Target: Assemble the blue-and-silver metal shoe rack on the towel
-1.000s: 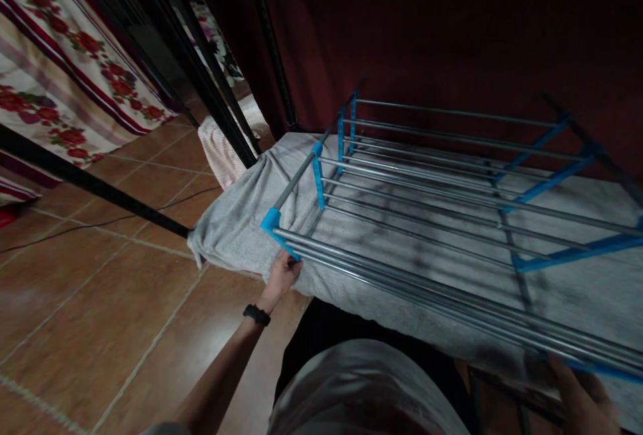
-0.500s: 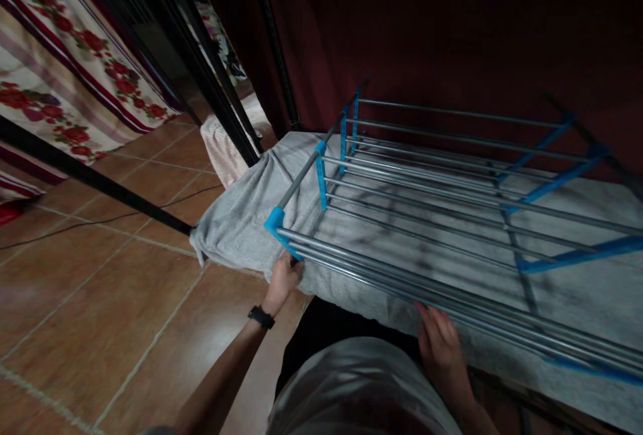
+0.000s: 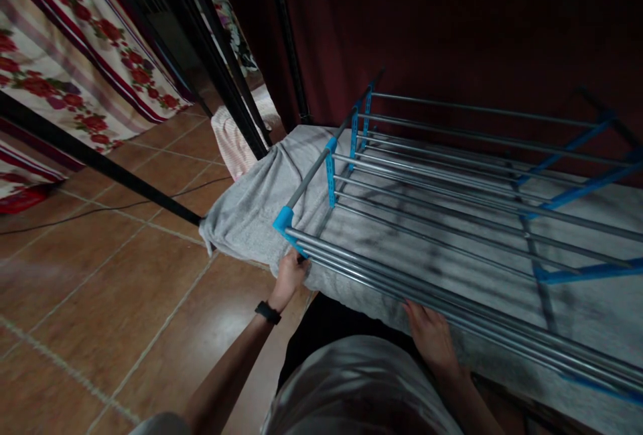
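Note:
A shoe rack of grey metal tubes with blue plastic brackets lies along a grey cloth-covered surface. At its near left end, my left hand is closed around the lower part of the front blue corner bracket. A dark band circles that wrist. My right hand holds the front bundle of tubes farther right, its fingertips at their near edge and partly hidden under them. Both hands touch the rack's near side. The rack's right end runs out of view.
Behind the rack stands a dark red panel. Black metal posts rise at the left, and a black bar slants over the tiled floor. A thin cable crosses the tiles. Floral curtains hang at far left.
My right hand has slid a little to the left along the front tubes. My left hand keeps its hold on the corner. The whole view has shifted slightly.

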A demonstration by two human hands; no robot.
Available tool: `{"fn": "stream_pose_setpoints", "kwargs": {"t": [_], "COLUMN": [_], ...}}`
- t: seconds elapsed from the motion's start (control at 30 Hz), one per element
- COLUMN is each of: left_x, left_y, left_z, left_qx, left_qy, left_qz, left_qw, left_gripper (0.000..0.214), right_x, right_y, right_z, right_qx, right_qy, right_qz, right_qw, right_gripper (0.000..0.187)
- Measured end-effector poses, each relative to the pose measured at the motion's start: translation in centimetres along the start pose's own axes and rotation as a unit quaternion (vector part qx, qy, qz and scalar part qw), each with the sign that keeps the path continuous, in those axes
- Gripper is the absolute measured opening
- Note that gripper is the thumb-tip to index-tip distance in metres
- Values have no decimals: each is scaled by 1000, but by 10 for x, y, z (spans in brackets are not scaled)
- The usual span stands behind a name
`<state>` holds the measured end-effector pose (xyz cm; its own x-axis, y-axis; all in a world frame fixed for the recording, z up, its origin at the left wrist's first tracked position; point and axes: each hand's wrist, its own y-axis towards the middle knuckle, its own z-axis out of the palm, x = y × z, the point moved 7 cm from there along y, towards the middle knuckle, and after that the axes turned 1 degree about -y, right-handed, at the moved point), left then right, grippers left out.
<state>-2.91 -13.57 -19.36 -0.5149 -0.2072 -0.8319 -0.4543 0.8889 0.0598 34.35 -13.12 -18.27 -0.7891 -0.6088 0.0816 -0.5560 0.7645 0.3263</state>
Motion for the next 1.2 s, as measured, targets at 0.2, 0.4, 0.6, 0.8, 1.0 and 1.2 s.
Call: {"fn": "stream_pose_setpoints", "kwargs": {"t": [0.2, 0.4, 0.6, 0.8, 1.0, 1.2], "left_x": [-4, -5, -9, -10, -15, -20], "left_y": [-4, -6, -7, 0, 10, 15], "left_z": [0, 2, 6, 9, 11, 10], "left_qx": [6, 16, 39, 94, 162, 175], "left_qy": [-8, -7, -32, -69, -93, -101], "left_qz": [3, -4, 5, 11, -1, -9], "left_qw": [1000, 1000, 999, 993, 982, 979], "left_gripper": [17, 15, 19, 11, 18, 27], "right_x": [0, -3, -9, -10, -9, -12], "right_y": [-4, -8, -9, -11, -9, -9], "right_z": [0, 3, 7, 8, 5, 3], "right_qx": [2, 4, 12, 7, 6, -6], "right_qy": [-3, -7, -8, -15, -2, 23], "right_qz": [-13, -11, -11, -23, -17, -10], "right_qw": [1000, 1000, 1000, 1000, 1000, 1000], "right_gripper": [26, 31, 31, 33, 36, 35]}}
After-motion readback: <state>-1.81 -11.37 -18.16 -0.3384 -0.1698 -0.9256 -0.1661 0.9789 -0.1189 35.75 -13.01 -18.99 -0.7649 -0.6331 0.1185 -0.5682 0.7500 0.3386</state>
